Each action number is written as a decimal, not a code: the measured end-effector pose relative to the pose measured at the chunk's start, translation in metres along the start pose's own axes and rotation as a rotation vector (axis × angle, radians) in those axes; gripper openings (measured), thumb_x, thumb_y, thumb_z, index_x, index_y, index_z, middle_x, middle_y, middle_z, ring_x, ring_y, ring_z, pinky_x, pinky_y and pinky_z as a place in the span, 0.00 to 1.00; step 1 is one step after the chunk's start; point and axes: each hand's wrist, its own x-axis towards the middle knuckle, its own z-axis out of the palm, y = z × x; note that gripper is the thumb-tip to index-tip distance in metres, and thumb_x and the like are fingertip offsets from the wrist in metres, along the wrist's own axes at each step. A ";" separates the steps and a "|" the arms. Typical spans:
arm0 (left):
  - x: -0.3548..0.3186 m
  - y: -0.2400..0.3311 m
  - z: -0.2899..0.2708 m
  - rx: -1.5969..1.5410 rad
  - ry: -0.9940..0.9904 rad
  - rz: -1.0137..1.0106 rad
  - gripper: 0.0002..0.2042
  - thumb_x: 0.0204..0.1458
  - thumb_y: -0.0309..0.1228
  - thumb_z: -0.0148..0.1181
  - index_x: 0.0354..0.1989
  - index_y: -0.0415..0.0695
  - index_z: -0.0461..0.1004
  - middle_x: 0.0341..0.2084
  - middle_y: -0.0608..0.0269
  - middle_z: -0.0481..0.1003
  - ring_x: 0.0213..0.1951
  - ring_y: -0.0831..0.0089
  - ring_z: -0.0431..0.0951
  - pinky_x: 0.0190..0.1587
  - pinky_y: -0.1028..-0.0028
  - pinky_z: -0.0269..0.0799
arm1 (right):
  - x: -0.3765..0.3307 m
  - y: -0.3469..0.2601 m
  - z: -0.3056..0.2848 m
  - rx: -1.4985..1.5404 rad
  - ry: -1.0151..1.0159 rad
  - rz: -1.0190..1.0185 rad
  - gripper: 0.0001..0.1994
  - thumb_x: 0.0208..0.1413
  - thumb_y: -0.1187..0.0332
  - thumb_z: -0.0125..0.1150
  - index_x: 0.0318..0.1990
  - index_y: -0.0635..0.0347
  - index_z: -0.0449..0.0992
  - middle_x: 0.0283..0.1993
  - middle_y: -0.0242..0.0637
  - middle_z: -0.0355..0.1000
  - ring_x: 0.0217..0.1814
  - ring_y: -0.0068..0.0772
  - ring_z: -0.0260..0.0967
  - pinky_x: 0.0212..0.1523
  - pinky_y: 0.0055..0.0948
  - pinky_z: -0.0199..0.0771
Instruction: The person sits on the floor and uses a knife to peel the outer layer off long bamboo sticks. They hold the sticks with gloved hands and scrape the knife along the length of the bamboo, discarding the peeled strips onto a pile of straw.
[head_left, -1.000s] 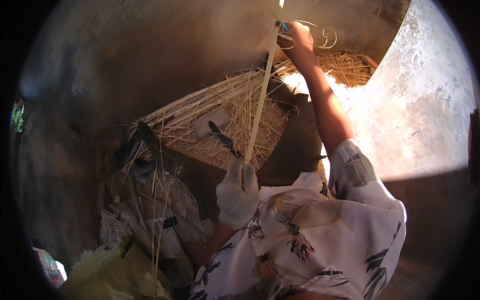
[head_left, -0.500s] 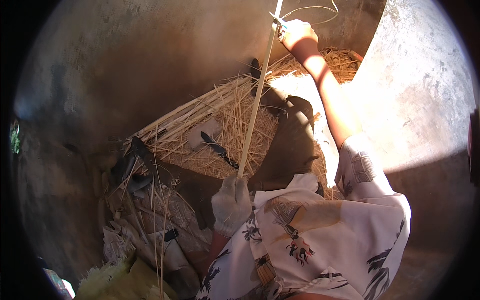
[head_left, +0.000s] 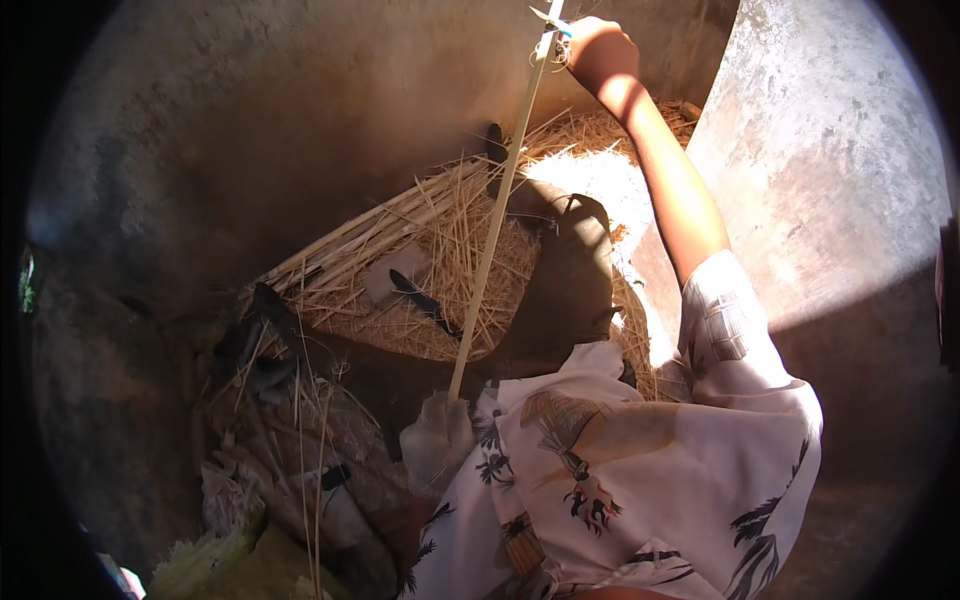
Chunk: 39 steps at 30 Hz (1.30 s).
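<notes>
A long, pale strip of what looks like bamboo (head_left: 500, 215) slants up from my lap to the top of the view. My left hand (head_left: 437, 442), in a whitish glove, is closed round its lower end, partly in shadow. With the arm stretched far forward, my right hand (head_left: 602, 52) is closed on a small knife (head_left: 549, 19), whose pointed blade lies across the strip near its upper end. Thin curled shavings (head_left: 548, 58) hang beside that hand. Between my legs, a second, dark-bladed knife (head_left: 415, 293) lies on the straw-like shavings.
Split strips (head_left: 385, 215) lie along the far side of a heap of shavings (head_left: 480, 265). My dark-trousered legs frame the heap. A concrete wall (head_left: 250, 120) curves close behind it, with another sunlit wall (head_left: 830, 160) at right. Crumpled sacking (head_left: 240, 490) lies lower left.
My right hand and the small knife have moved a little further up. My gloved left hand has shifted down and left with the strip's lower end. The large loop of shaving has left view.
</notes>
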 end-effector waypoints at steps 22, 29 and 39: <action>-0.019 -0.008 -0.031 -0.330 -0.342 -0.290 0.09 0.60 0.33 0.55 0.38 0.39 0.74 0.25 0.47 0.78 0.27 0.54 0.81 0.32 0.60 0.77 | 0.014 0.019 0.008 0.047 0.093 -0.108 0.12 0.54 0.58 0.61 0.36 0.56 0.82 0.33 0.48 0.79 0.37 0.53 0.78 0.39 0.43 0.80; 0.022 0.006 -0.024 -0.517 -0.310 -0.189 0.13 0.64 0.36 0.51 0.36 0.38 0.74 0.20 0.59 0.73 0.21 0.73 0.74 0.25 0.72 0.67 | -0.109 -0.088 -0.001 0.288 -0.274 -0.314 0.11 0.49 0.62 0.64 0.38 0.55 0.82 0.31 0.46 0.79 0.34 0.49 0.79 0.37 0.44 0.80; 0.071 0.011 -0.001 -0.434 -0.187 -0.256 0.10 0.63 0.33 0.51 0.35 0.39 0.70 0.20 0.56 0.68 0.25 0.66 0.74 0.25 0.66 0.69 | -0.248 -0.157 0.014 0.484 -0.291 -0.378 0.04 0.46 0.63 0.67 0.31 0.45 0.80 0.20 0.35 0.74 0.20 0.42 0.74 0.23 0.40 0.73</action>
